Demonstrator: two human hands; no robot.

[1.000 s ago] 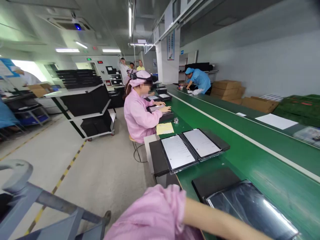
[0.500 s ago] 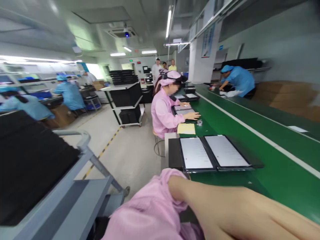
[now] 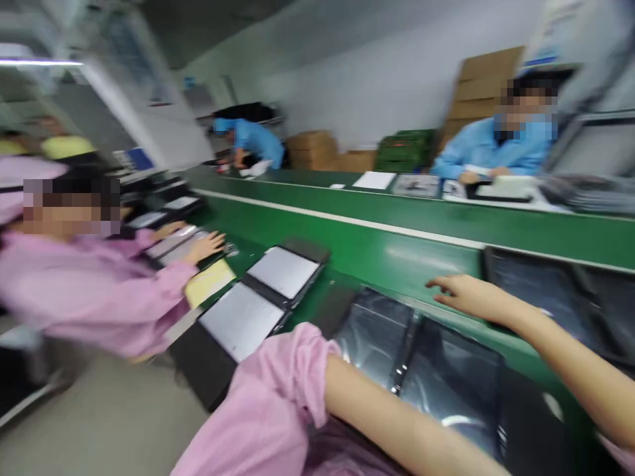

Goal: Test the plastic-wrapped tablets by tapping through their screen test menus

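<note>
My right hand [image 3: 461, 297] reaches in from the right above the green bench, fingers stretched out and slightly bent, with nothing visible in them. Below it lies a pair of dark, glossy tablets [image 3: 374, 327], side by side on black backing. My left forearm [image 3: 381, 400], in a pushed-up pink sleeve, crosses in front of this pair; the hand itself is past the bottom edge. Farther left, two tablets with lit white screens [image 3: 243, 318] rest in a black holder. Another dark pair [image 3: 536, 287] is at the right, partly behind my right forearm.
A co-worker in pink [image 3: 99, 284] sits at the left, hands over tablets, beside a yellow sheet [image 3: 211, 283]. Across the green bench [image 3: 411, 254], two people in blue work. White paper [image 3: 373, 180] lies on the far side. Brown cartons [image 3: 310, 149] and green crates [image 3: 404, 151] are behind.
The view has swung right and down, bringing my right hand and the dark tablets into sight. My left hand has gone below the frame. The trolley at the left is out of view.
</note>
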